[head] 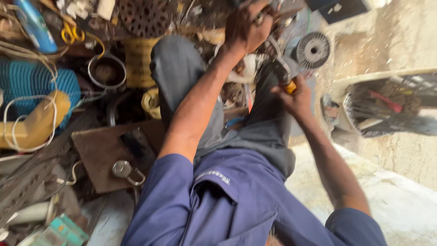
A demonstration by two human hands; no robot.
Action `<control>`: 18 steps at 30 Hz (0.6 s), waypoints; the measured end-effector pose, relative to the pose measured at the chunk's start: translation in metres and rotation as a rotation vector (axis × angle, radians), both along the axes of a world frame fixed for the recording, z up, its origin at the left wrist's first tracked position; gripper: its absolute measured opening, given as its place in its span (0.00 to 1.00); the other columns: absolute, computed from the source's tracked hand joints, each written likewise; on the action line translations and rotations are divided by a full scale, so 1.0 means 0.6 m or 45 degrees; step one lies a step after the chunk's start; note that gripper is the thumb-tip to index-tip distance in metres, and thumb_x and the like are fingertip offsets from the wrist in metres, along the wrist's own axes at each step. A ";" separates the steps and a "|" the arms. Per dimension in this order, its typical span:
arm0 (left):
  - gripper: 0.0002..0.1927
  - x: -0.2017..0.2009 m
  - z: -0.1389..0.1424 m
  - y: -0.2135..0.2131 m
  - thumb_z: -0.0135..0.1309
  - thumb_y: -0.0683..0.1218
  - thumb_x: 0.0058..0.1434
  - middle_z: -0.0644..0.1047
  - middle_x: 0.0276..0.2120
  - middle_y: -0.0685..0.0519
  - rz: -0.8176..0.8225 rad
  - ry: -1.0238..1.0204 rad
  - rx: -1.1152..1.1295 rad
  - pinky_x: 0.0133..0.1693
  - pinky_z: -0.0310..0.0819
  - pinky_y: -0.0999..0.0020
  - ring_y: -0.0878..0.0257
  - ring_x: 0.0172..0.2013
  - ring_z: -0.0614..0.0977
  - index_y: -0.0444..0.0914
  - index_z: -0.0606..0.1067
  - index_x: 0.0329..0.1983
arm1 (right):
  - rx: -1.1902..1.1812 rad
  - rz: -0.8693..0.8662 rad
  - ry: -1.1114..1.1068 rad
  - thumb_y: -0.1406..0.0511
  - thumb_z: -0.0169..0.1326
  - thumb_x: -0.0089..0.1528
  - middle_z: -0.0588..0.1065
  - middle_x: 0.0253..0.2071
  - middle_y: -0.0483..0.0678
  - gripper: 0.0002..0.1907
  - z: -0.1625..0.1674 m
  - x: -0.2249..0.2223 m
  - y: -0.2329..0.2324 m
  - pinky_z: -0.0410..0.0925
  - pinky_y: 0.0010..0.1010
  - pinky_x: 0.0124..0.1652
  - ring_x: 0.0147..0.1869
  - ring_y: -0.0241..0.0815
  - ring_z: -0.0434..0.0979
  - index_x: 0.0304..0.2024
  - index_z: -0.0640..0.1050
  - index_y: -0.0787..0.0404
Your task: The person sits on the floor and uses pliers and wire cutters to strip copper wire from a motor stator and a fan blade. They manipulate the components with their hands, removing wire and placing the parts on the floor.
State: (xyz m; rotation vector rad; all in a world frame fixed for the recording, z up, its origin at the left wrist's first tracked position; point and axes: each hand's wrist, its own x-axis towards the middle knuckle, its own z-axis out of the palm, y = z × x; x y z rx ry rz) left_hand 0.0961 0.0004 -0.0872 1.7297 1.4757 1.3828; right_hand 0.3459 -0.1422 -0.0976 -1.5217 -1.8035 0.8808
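The right hand [298,98] closes around the yellow-tipped tool [284,79], which looks heavy and stiff; the left hand [248,25] pinches a small metal part [259,18].

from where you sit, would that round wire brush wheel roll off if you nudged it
Probably not far. The wire brush wheel seems to lie flat, hub facing up, so a push would likely slide it. On edge, its round shape would roll easily. The metal hub suggests some weight, and the bristles look prickly to grip.
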 end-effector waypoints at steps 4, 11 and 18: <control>0.17 0.009 0.009 -0.003 0.47 0.47 0.61 0.80 0.41 0.43 -0.020 0.005 0.232 0.40 0.79 0.53 0.44 0.39 0.83 0.40 0.77 0.51 | -0.678 -0.085 -0.148 0.54 0.62 0.66 0.76 0.28 0.46 0.18 0.077 0.014 0.003 0.66 0.31 0.33 0.32 0.34 0.73 0.38 0.81 0.64; 0.24 0.016 -0.005 0.005 0.44 0.45 0.62 0.83 0.46 0.49 -0.644 -0.886 -0.282 0.40 0.81 0.61 0.59 0.39 0.81 0.36 0.78 0.59 | -0.797 0.213 -0.108 0.53 0.64 0.59 0.81 0.36 0.44 0.20 0.188 0.027 0.032 0.70 0.25 0.43 0.41 0.31 0.77 0.47 0.82 0.58; 0.24 0.016 -0.009 0.006 0.46 0.44 0.63 0.82 0.47 0.47 -0.887 -0.933 0.014 0.56 0.79 0.66 0.62 0.48 0.83 0.31 0.75 0.61 | -0.887 0.409 0.061 0.59 0.68 0.54 0.71 0.31 0.45 0.25 0.110 0.040 0.022 0.65 0.32 0.36 0.35 0.36 0.71 0.52 0.76 0.53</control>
